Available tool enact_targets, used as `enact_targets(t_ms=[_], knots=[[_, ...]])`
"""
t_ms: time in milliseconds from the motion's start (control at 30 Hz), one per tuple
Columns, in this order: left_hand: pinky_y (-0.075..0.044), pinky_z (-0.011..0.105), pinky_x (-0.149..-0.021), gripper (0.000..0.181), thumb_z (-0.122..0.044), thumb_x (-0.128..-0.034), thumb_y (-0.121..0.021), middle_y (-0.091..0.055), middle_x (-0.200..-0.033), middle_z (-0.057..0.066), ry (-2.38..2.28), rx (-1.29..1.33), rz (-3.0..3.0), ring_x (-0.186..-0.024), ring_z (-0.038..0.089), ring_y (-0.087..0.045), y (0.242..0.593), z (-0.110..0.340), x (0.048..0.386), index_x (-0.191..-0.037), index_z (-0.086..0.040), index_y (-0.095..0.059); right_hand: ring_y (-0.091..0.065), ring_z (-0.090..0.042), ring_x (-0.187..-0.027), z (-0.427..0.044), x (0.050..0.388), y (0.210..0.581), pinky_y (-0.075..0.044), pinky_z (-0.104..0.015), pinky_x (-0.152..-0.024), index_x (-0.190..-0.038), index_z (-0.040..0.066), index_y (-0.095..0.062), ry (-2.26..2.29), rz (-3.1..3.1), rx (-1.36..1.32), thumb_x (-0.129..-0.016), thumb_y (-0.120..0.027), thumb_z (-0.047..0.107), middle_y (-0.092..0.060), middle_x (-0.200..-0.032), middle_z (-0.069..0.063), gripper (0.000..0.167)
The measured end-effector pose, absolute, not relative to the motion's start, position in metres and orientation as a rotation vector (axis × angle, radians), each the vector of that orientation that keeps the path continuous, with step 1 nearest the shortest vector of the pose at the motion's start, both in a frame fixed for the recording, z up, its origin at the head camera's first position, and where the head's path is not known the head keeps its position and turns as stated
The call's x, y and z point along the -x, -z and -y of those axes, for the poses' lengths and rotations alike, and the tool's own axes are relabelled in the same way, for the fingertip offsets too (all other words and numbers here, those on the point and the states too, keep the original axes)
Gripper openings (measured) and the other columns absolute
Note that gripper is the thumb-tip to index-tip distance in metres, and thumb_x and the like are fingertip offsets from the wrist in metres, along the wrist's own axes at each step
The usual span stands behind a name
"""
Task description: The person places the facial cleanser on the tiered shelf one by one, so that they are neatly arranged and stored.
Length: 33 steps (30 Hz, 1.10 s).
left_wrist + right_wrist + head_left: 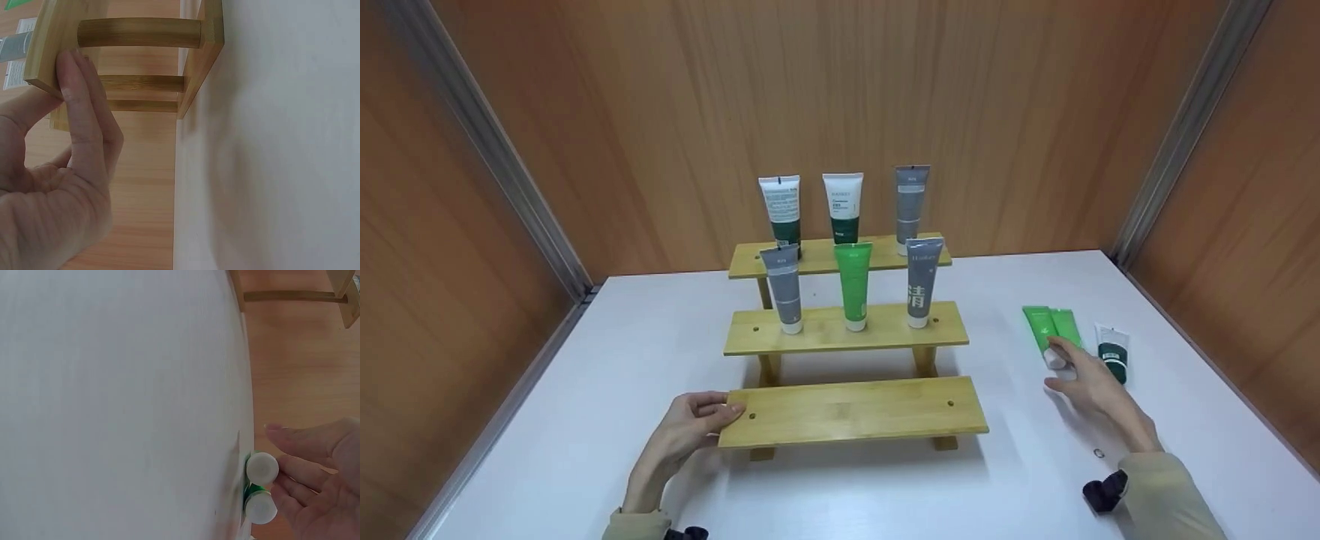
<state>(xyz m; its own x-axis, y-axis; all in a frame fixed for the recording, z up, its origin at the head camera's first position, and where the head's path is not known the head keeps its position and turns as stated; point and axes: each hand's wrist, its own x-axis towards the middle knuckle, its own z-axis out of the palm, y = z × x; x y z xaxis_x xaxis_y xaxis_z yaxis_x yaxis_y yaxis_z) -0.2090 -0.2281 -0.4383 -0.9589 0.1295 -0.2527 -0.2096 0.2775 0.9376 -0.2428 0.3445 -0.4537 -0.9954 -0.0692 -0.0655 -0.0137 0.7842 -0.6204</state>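
My left grip [692, 421] pinches the stand [859, 412]; my right grip [1091, 381], parted for pickup, likely must close on a lying green tube [1039, 324].

High head view facing forward and down, close low wrist views, all sharing wooden rack [885, 330]

In the head view, your right grip [1093, 384] hides the cap of the right green tube [1066, 324] and part of the lying white tube [1112, 352]. On the top step [813, 250], the left white tube [781, 201] and middle white tube [844, 196] have their bottoms tucked behind the left grey tube [785, 289] and the standing green tube [853, 281]. Your left grip [694, 421] has fingertips lost under the lowest step [847, 412]. The tiny ring [1099, 453] on the bench [660, 322] is too small to name. Both sleeves [1174, 499] run off the bottom edge.
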Motion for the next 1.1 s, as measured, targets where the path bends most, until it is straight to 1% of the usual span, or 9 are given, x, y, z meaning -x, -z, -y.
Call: enact_targets(t_ms=[167, 367, 500, 633, 767, 833, 900, 967, 1100], knots=[[-0.063, 0.029, -0.074, 0.060, -0.022, -0.0942, -0.070, -0.075, -0.094, 0.002, -1.728, 0.063, -2.273, -0.080, 0.011, -0.072, 0.440, 0.229, 0.210, -0.135, 0.017, -0.048, -0.029, -0.057, -0.142, -0.348, 0.239, 0.452, -0.027, -0.068, -0.117, -0.153, -0.010, -0.024, 1.000, -2.926, 0.134, -0.096, -0.064, 0.007, -0.036, -0.153, -0.034, 0.072], [-0.063, 0.030, -0.075, 0.059, -0.022, -0.0945, -0.070, -0.075, -0.095, 0.002, -1.725, 0.084, -2.268, -0.080, 0.011, -0.072, 0.442, 0.229, 0.210, -0.135, 0.015, -0.050, -0.037, -0.055, -0.140, -0.347, 0.234, 0.448, -0.035, -0.066, -0.114, -0.152, -0.007, -0.031, 0.973, -2.936, 0.113, -0.097, -0.061, 0.008, -0.045, -0.149, -0.032, 0.065], [-0.063, 0.028, -0.074, 0.059, -0.023, -0.0944, -0.071, -0.075, -0.093, 0.001, -1.737, 0.066, -2.251, -0.079, 0.010, -0.072, 0.441, 0.229, 0.210, -0.135, 0.015, -0.050, -0.043, -0.054, -0.136, -0.348, 0.231, 0.448, -0.042, -0.062, -0.110, -0.149, -0.009, -0.038, 0.969, -2.955, 0.100, -0.098, -0.061, 0.007, -0.051, -0.144, -0.031, 0.059], [-0.063, 0.027, -0.073, 0.059, -0.023, -0.0943, -0.071, -0.075, -0.092, -0.001, -1.750, 0.056, -2.237, -0.079, 0.010, -0.071, 0.440, 0.230, 0.210, -0.134, 0.015, -0.049, -0.051, -0.051, -0.131, -0.350, 0.229, 0.449, -0.050, -0.054, -0.105, -0.144, -0.010, -0.045, 1.000, -2.963, 0.133, -0.094, -0.067, 0.007, -0.058, -0.137, -0.029, 0.057], [-0.063, 0.028, -0.074, 0.059, -0.023, -0.0946, -0.070, -0.074, -0.093, 0.000, -1.745, 0.062, -2.248, -0.080, 0.010, -0.072, 0.441, 0.229, 0.210, -0.134, 0.015, -0.050, -0.062, -0.045, -0.122, -0.351, 0.229, 0.449, -0.059, -0.041, -0.094, -0.140, -0.011, -0.050, 1.056, -2.957, 0.159, -0.093, -0.070, 0.007, -0.066, -0.127, -0.027, 0.054], [-0.063, 0.029, -0.075, 0.059, -0.023, -0.0946, -0.070, -0.074, -0.094, 0.001, -1.739, 0.071, -2.255, -0.081, 0.011, -0.072, 0.441, 0.229, 0.210, -0.134, 0.015, -0.050, -0.066, -0.043, -0.116, -0.351, 0.229, 0.450, -0.061, -0.036, -0.089, -0.137, -0.012, -0.052, 1.077, -2.968, 0.159, -0.093, -0.069, 0.006, -0.070, -0.121, -0.027, 0.051], [-0.063, 0.030, -0.075, 0.058, -0.023, -0.0944, -0.071, -0.074, -0.095, 0.002, -1.736, 0.081, -2.262, -0.081, 0.011, -0.072, 0.441, 0.229, 0.209, -0.134, 0.015, -0.050, -0.069, -0.041, -0.110, -0.350, 0.229, 0.450, -0.062, -0.035, -0.085, -0.135, -0.012, -0.054, 1.086, -2.995, 0.153, -0.092, -0.069, 0.003, -0.073, -0.114, -0.025, 0.048], [-0.063, 0.029, -0.075, 0.058, -0.022, -0.0947, -0.070, -0.074, -0.095, 0.003, -1.734, 0.078, -2.267, -0.081, 0.011, -0.072, 0.441, 0.229, 0.209, -0.134, 0.015, -0.050, -0.072, -0.040, -0.104, -0.349, 0.230, 0.450, -0.062, -0.036, -0.083, -0.132, -0.013, -0.056, 1.083, -3.038, 0.158, -0.090, -0.071, 0.001, -0.075, -0.106, -0.023, 0.046], [-0.063, 0.027, -0.073, 0.057, -0.020, -0.0952, -0.069, -0.074, -0.094, 0.003, -1.729, 0.082, -2.283, -0.080, 0.010, -0.071, 0.440, 0.228, 0.209, -0.134, 0.016, -0.049, -0.074, -0.038, -0.096, -0.347, 0.234, 0.451, -0.061, -0.036, -0.081, -0.132, -0.013, -0.056, 1.058, -3.120, 0.180, -0.086, -0.074, -0.001, -0.078, -0.095, -0.019, 0.051]])
